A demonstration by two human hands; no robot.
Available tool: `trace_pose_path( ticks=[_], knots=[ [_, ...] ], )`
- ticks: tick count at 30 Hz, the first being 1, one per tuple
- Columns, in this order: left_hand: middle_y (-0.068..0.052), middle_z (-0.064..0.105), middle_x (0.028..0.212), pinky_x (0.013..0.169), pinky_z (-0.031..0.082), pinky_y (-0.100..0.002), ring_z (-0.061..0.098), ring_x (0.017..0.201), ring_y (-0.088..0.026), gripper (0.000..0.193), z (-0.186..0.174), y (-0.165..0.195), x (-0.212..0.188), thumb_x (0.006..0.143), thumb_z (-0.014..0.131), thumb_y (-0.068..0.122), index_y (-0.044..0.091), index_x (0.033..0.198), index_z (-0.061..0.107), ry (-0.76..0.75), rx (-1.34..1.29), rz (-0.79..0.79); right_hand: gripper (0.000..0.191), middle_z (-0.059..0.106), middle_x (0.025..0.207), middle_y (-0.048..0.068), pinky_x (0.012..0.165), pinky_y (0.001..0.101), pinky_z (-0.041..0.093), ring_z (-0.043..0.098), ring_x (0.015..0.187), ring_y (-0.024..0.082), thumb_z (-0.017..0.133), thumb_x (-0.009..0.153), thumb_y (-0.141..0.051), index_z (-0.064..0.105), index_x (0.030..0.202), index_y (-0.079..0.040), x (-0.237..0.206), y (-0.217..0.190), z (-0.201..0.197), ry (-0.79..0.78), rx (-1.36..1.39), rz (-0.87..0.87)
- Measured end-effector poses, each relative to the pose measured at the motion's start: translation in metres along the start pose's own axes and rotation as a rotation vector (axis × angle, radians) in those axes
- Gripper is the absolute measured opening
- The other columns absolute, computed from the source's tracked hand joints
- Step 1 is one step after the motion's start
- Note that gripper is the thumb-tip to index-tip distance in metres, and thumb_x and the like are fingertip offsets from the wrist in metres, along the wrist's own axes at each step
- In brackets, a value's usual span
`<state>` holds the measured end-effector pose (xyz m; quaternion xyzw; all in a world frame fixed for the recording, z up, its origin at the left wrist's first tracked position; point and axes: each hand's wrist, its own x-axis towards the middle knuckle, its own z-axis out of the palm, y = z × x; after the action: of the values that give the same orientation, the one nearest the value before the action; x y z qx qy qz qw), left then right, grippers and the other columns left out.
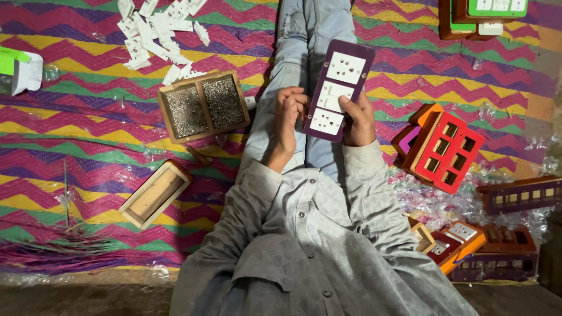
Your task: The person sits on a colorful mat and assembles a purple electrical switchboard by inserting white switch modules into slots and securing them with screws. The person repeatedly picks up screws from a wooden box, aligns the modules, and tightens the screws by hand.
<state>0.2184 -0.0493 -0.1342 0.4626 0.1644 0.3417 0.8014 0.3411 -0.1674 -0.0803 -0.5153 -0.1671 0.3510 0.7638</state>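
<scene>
I sit on a zigzag-patterned mat with my legs stretched out. My right hand (pixel 358 120) grips the lower right edge of a purple switch plate (pixel 341 88) fitted with white sockets and a switch, held over my lap. My left hand (pixel 288 114) is curled against the plate's left edge, its fingers closed near the bottom socket. Whether it pinches something small is hidden.
A wooden two-compartment tray of screws (pixel 203 105) lies left of my legs, with a pile of white switch parts (pixel 158 29) beyond it. An empty wooden box (pixel 155 193) sits lower left. Red, orange and purple switch boxes (pixel 445 149) crowd the right side.
</scene>
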Motion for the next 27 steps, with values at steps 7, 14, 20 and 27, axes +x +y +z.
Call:
trace_pose_path(
  ticks=[7,14,20,27],
  knots=[
    [-0.008,0.063,0.098,0.075,0.045,-0.029,0.055,0.082,-0.013,0.066,-0.008,-0.015,0.003,0.109,0.034,0.06,-0.001,0.129,0.049,0.023,-0.099,-0.054,0.065,0.066,0.134,0.013,0.104,0.0361,0.054,0.068,0.118,0.021,0.042,0.106,-0.05,0.05,0.145,0.002,0.001,0.004,-0.001,0.031,0.165,0.044],
    [-0.011,0.056,0.138,0.098,0.043,-0.029,0.053,0.116,-0.016,0.08,-0.005,-0.005,-0.006,0.105,0.041,0.065,-0.001,0.15,0.043,-0.01,-0.028,-0.138,0.097,0.073,0.118,0.011,0.09,0.032,0.055,0.07,0.1,0.019,0.024,0.102,-0.077,0.059,0.14,0.006,-0.007,0.004,-0.014,-0.137,0.012,0.129],
    [-0.014,0.059,0.145,0.114,0.049,-0.038,0.061,0.13,-0.023,0.09,-0.001,0.054,-0.004,0.093,0.071,0.061,0.002,0.156,0.042,-0.476,-0.451,-0.145,0.109,0.072,0.112,0.01,0.084,0.0306,0.052,0.066,0.093,0.017,0.021,0.102,-0.084,0.064,0.135,0.01,0.004,0.034,-0.052,-0.461,-0.172,0.386],
    [-0.009,0.059,0.137,0.115,0.049,-0.034,0.059,0.13,-0.02,0.095,-0.061,0.145,-0.048,0.067,0.104,0.03,0.004,0.143,0.053,-0.575,0.262,-0.01,0.118,0.072,0.113,0.031,0.086,0.0441,0.058,0.073,0.099,0.035,0.031,0.092,-0.092,0.053,0.133,0.016,-0.003,0.011,-0.042,-0.669,0.093,0.675]
  ],
)
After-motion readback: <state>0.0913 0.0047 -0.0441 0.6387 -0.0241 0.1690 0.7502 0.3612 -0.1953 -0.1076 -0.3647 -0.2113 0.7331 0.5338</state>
